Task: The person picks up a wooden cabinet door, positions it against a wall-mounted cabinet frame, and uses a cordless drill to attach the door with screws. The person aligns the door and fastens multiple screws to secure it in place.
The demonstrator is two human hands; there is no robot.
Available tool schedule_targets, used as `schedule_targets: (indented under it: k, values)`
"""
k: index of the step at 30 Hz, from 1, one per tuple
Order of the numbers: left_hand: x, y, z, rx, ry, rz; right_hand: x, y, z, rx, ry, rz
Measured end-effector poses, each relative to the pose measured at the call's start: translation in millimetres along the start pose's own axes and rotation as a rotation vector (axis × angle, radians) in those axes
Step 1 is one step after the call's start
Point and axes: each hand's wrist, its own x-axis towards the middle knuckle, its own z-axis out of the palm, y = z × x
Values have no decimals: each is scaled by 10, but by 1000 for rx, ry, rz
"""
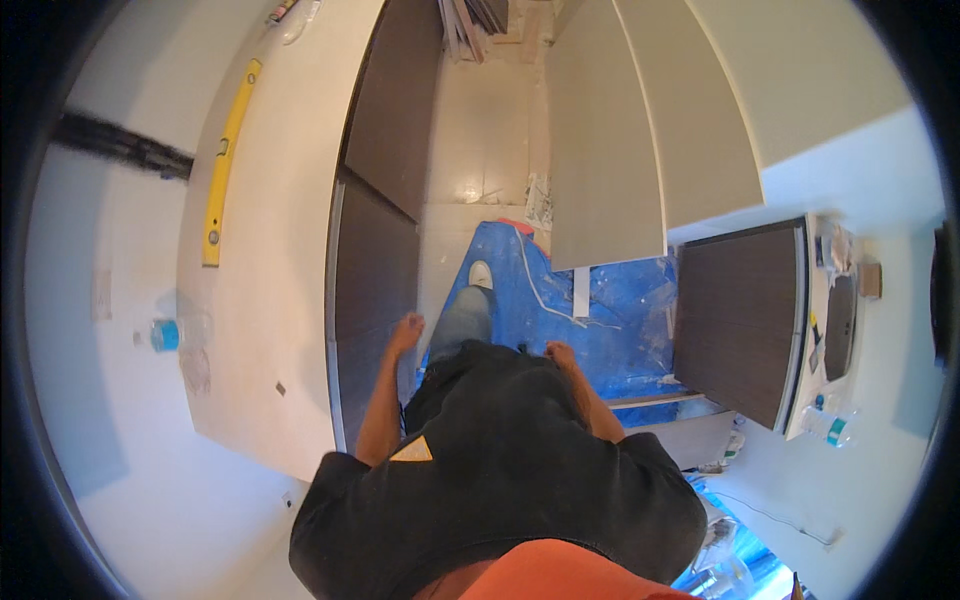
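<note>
Both hands hang away from my sides, low in front of my body and well apart from each other. My left hand [406, 332] has its fingers partly curled, and it lies across the near edge of the dark wood-grain cabinet front [372, 275]; I can't tell whether it touches that surface or whether anything sits inside the curl. My right hand [560, 353] is bunched into a loose fist above the blue floor covering [630, 345], and I can't make out anything in its grip.

That cabinet front stands on my left under the pale countertop [285, 250], and its run stretches straight ahead of me, long axis leading away from my body. On the countertop lies a yellow spirit level [228, 165], pointing the same general way, with its far end leaning a little to the right.

Beyond my right hand, a white strip [581, 292] points away from me, its far end meeting the lower edge of a tall beige panel [605, 150] in my view. A white cable [530, 270] bends across the covering toward the strip's near end. One light-coloured shoe [481, 274] points forward between the cabinet front and the cable.
</note>
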Motion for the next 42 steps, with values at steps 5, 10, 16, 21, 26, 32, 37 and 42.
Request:
schedule_targets:
  k: [5,10,16,21,26,32,37,42]
  values:
    - [1579,1457,-827,-319,5,79,568,-1589,-151,186,202,-116]
    - [3022,2623,-1233,-119,-62,152,1433,-2897,-136,130,267,-155]
    - [4378,2758,-1214,-6,-216,25,2904,-3350,63,-175,163,-81]
    - [5564,2829,-1364,64,-186,-265,4964,-4116,-189,-135,170,-216]
    - [7016,3282,-1604,-153,-2,-215,6558,-5789,-385,-308,249,-64]
    - [8565,3853,-1668,4,50,-100,8260,-8518,-825,-477,277,-480]
    - [9731,4143,-1255,201,23,120,9458,-9378,-601,-299,302,-434]
    - [10934,4431,-905,408,-86,165,10796,-8985,-295,-522,265,-265]
